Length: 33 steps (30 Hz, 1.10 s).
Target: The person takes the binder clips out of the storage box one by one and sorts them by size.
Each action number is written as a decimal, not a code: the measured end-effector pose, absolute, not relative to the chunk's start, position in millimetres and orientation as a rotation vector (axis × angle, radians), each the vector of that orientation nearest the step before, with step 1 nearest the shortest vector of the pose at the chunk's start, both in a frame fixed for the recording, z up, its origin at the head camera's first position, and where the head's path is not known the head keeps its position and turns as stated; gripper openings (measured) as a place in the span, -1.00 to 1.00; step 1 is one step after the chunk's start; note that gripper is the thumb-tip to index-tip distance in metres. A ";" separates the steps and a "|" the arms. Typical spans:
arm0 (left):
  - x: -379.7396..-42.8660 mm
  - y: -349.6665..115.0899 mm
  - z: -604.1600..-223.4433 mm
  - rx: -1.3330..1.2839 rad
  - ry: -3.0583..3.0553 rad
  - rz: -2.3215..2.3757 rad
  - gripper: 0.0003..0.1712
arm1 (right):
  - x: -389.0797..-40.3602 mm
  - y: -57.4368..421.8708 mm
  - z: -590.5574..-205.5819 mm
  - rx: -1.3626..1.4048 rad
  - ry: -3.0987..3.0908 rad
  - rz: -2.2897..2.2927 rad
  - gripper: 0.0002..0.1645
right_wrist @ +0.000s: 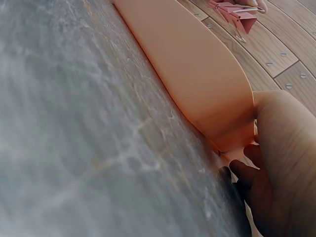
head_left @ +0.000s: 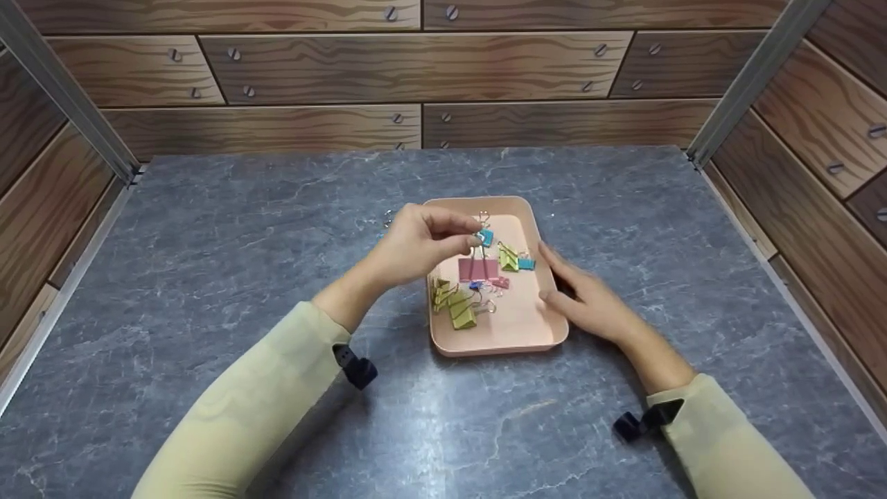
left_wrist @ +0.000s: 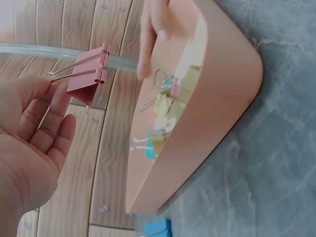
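My left hand (head_left: 423,242) pinches a large pink binder clip (left_wrist: 89,74) by its wire handle, between thumb and fingertips. The clip hangs above the pale peach tray (head_left: 513,326), its body down from the fingers. At the tray's right side, my right hand (head_left: 589,298) grips the wall, with the thumb over the rim. Inside the tray lie several binder clips: olive ones (head_left: 462,310) at the near left, a lime one (head_left: 508,258) and a small blue one (head_left: 527,264) to the right, and a teal one (head_left: 486,238) partly behind the left fingertips.
A blue binder clip (left_wrist: 158,228) lies on the grey marbled table (head_left: 242,242) outside the tray, mostly hidden behind the left hand in the head view. Wood-patterned panels (head_left: 416,66) stand at the back and both sides.
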State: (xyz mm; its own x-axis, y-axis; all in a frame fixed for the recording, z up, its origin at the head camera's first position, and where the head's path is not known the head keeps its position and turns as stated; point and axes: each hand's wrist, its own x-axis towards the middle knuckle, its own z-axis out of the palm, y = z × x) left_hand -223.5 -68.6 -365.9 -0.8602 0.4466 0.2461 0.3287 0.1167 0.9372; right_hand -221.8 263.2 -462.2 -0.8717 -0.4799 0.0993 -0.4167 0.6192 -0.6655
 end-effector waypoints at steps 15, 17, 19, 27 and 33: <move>-232.3 -127.9 -353.1 0.637 2.470 1.913 -0.83 | -222.3 261.8 -461.0 -0.769 2.743 -1.097 -0.06; -234.3 -136.7 -353.7 0.599 2.506 1.922 -0.83 | -222.2 261.8 -461.7 -0.773 2.740 -1.110 -0.07; -237.1 -145.5 -355.2 0.557 2.548 1.915 -0.82 | -222.0 262.0 -462.2 -0.775 2.740 -1.116 -0.07; -252.9 -180.4 -369.2 0.337 2.561 2.015 -0.79 | -220.6 264.1 -462.1 -0.754 2.736 -1.111 -0.07; -264.1 -203.1 -382.9 0.193 2.610 2.041 -0.76 | -221.0 263.8 -462.0 -0.760 2.735 -1.100 -0.06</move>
State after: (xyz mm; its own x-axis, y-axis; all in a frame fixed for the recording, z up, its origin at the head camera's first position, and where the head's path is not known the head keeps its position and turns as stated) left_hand -264.1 -203.1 -382.9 -0.9776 -0.0174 0.2096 0.1992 0.2426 0.9494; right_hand -221.0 263.8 -462.0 -0.8711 -0.4824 0.0925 -0.4121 0.6152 -0.6721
